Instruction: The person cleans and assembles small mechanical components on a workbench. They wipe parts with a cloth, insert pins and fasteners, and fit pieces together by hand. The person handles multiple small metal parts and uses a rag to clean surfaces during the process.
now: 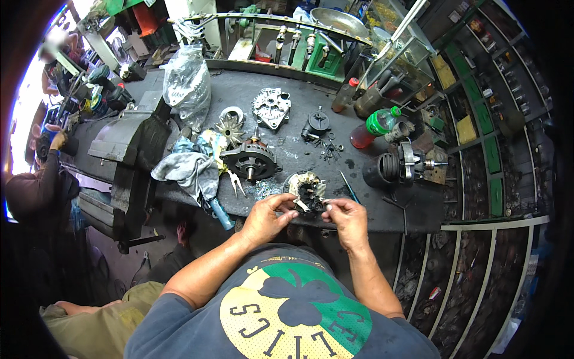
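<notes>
At the bench's near edge lies a round alternator end part [306, 186] with a pale top and a finned metal piece. My left hand [269, 218] is at its left side, thumb and fingers pinched together by a small whitish piece [301, 204]; whether they grip it is unclear. On the other side my right hand [347, 220] pinches something too small to make out against the part's near right edge. Beyond my left hand sit an alternator housing with a shaft [250, 160] and pale-handled pliers [236, 183]. A screwdriver [348, 186] lies beyond my right hand.
A grey rag [190, 173] and a vise [128, 140] stand left. Farther back are a silver housing [271, 107], a black round part [315, 124] and small screws [330, 148]. Bottles [375, 127] and a pulley assembly [412, 163] are right. Another person [33, 191] works far left.
</notes>
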Demonstrator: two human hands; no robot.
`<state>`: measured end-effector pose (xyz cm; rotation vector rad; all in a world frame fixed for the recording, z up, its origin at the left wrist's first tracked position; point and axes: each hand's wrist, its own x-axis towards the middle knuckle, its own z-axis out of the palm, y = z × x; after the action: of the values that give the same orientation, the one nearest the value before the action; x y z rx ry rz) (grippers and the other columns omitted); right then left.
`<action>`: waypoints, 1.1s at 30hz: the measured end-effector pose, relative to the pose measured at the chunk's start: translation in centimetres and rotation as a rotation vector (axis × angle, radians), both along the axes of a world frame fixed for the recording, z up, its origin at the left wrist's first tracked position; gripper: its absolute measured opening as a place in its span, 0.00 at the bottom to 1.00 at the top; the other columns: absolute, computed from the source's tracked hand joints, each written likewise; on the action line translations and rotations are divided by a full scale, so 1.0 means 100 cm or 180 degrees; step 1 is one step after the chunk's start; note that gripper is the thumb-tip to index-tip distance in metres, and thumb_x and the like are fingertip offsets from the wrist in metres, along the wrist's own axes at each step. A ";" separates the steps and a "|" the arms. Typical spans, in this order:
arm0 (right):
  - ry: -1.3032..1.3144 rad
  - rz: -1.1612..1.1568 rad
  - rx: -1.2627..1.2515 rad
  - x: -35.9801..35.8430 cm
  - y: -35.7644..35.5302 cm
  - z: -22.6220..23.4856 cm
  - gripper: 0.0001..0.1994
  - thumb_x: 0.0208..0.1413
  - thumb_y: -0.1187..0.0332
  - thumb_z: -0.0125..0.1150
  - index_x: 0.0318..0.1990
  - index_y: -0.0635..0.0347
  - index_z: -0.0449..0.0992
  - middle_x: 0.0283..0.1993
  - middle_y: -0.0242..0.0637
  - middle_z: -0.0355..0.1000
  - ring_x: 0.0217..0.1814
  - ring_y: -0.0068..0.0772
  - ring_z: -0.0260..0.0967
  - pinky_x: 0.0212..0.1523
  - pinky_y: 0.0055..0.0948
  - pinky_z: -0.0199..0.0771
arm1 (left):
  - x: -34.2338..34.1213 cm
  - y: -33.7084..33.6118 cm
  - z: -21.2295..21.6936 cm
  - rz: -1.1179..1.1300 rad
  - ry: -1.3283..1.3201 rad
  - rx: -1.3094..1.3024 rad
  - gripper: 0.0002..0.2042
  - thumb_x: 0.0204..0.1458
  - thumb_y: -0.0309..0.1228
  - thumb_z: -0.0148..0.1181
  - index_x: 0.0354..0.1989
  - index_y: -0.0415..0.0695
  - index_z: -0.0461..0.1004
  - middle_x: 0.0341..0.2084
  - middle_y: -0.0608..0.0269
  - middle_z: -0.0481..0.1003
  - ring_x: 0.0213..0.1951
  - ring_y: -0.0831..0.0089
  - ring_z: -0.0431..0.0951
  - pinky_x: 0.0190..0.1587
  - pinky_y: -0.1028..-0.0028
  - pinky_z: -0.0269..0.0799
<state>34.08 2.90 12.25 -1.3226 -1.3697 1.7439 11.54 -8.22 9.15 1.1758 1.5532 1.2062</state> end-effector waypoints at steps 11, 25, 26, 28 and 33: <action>-0.1152 0.0662 0.0898 -0.009 0.000 -0.024 0.07 0.68 0.79 0.64 0.49 0.66 0.86 0.43 0.35 0.82 0.38 0.26 0.80 0.46 0.28 0.82 | -0.012 -0.034 -0.064 0.0603 -0.0348 -0.0916 0.17 0.66 0.29 0.72 0.60 0.36 0.82 0.43 0.64 0.85 0.44 0.79 0.82 0.51 0.74 0.80; -0.1682 0.1641 0.2086 -0.022 0.006 -0.036 0.11 0.64 0.76 0.65 0.51 0.64 0.87 0.49 0.48 0.80 0.53 0.52 0.80 0.58 0.44 0.80 | -0.012 -0.041 -0.070 0.0685 -0.0363 -0.0994 0.17 0.66 0.30 0.72 0.60 0.36 0.82 0.42 0.63 0.85 0.43 0.77 0.83 0.51 0.73 0.81; -0.1618 0.1608 0.2153 -0.022 0.005 -0.035 0.11 0.64 0.76 0.66 0.52 0.64 0.87 0.50 0.48 0.80 0.53 0.52 0.80 0.58 0.44 0.80 | -0.013 -0.042 -0.071 0.0696 -0.0396 -0.0980 0.17 0.66 0.30 0.72 0.60 0.36 0.82 0.42 0.63 0.85 0.43 0.77 0.83 0.51 0.73 0.81; -0.1597 0.1560 0.2200 -0.020 0.003 -0.033 0.12 0.64 0.76 0.67 0.53 0.63 0.87 0.51 0.47 0.79 0.53 0.52 0.80 0.58 0.44 0.80 | -0.013 -0.044 -0.074 0.0703 -0.0440 -0.0975 0.17 0.66 0.31 0.72 0.60 0.36 0.82 0.42 0.63 0.85 0.43 0.77 0.83 0.51 0.73 0.81; -0.1708 0.1592 0.2489 -0.018 -0.002 -0.019 0.13 0.59 0.76 0.74 0.51 0.60 0.87 0.51 0.43 0.76 0.51 0.49 0.80 0.54 0.41 0.80 | -0.012 -0.038 -0.070 0.0616 -0.0333 -0.1033 0.18 0.66 0.32 0.72 0.59 0.35 0.82 0.43 0.61 0.86 0.44 0.76 0.84 0.51 0.72 0.82</action>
<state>32.24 2.66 10.36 -1.0566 -2.5138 0.8921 10.30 -12.02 2.15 0.7552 1.7345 1.0673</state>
